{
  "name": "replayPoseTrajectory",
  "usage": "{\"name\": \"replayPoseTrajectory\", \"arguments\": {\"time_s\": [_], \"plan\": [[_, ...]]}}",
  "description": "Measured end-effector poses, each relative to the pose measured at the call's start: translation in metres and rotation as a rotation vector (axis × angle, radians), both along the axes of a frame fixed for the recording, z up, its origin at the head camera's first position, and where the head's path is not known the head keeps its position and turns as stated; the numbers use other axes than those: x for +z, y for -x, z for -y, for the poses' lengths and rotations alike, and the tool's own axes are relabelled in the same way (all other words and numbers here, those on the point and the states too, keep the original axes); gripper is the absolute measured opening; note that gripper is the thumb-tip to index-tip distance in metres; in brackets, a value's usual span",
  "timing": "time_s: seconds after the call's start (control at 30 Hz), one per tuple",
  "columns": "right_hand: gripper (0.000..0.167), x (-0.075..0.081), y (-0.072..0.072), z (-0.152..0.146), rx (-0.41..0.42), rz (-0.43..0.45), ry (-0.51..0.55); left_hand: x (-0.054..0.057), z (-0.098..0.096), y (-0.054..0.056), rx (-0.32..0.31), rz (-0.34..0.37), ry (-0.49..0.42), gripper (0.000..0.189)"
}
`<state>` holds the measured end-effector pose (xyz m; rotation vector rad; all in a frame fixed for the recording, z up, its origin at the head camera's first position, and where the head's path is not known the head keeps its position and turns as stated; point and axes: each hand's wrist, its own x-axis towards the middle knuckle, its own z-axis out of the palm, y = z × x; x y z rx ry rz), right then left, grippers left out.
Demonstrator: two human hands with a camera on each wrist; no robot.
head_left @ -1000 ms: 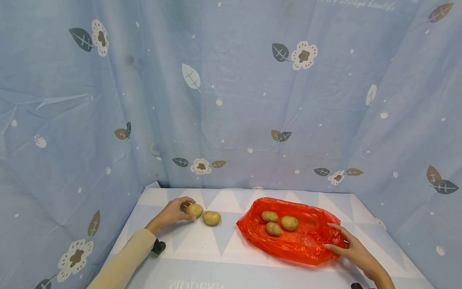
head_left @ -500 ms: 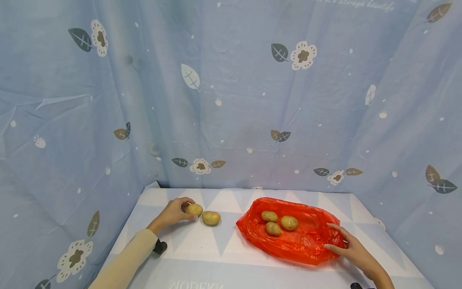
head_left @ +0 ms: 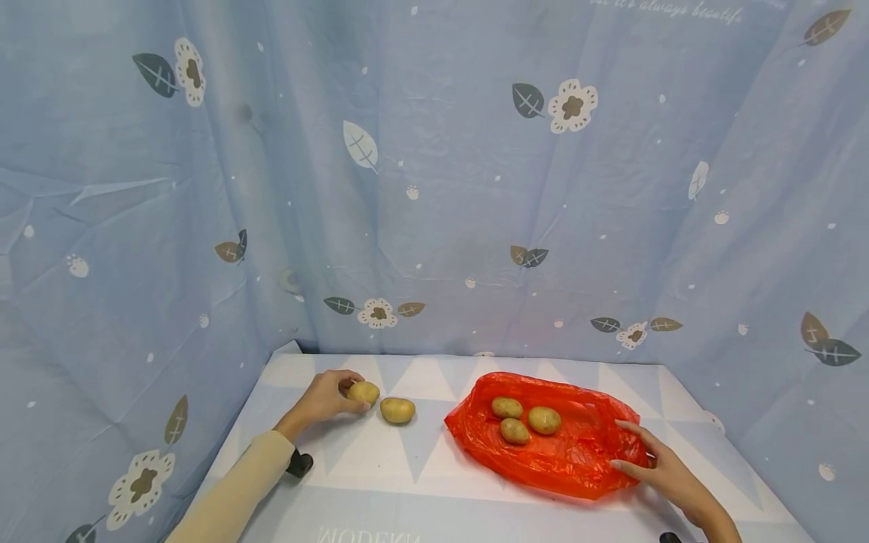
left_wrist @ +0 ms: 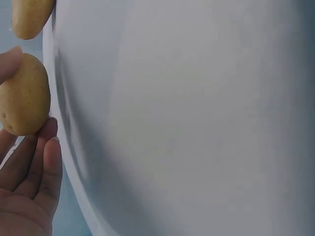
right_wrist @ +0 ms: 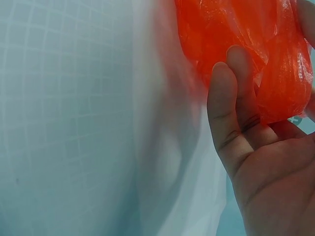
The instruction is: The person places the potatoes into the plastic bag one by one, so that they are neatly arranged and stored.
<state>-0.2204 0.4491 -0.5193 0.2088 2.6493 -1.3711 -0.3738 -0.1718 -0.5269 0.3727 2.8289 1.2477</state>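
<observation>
Patterned tabletop [head_left: 380, 490]: left hand [head_left: 327, 397] pinching potato [head_left: 364, 392]; right hand [head_left: 670, 477] gripping end of red bag [head_left: 570, 461], three potatoes [head_left: 545, 421] inside.

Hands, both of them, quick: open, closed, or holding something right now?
Left hand: holding a potato between thumb and fingers.
Right hand: holding one end of the red bag.

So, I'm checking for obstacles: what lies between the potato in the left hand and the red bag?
In the head view: one loose potato, beside the held potato, then bare tabletop to the red bag.
</observation>
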Motion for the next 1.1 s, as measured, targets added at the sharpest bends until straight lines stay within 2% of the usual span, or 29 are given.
{"name": "replayPoseTrajectory", "arguments": {"time_s": [0.53, 0.9, 1.1], "plan": [[0.09, 0.001, -0.001, 0.0, -0.011, 0.006, 0.008, 0.014, -0.003, -0.002, 0.001, -0.025, -0.058, 0.055], [0.091, 0.001, 0.002, 0.001, -0.016, 0.017, 0.012, 0.021, -0.011, -0.007, -0.04, -0.065, -0.083, 0.058], [0.091, 0.001, 0.0, 0.0, -0.011, 0.008, 0.003, 0.026, -0.023, -0.011, -0.073, -0.098, -0.104, 0.054]]}}
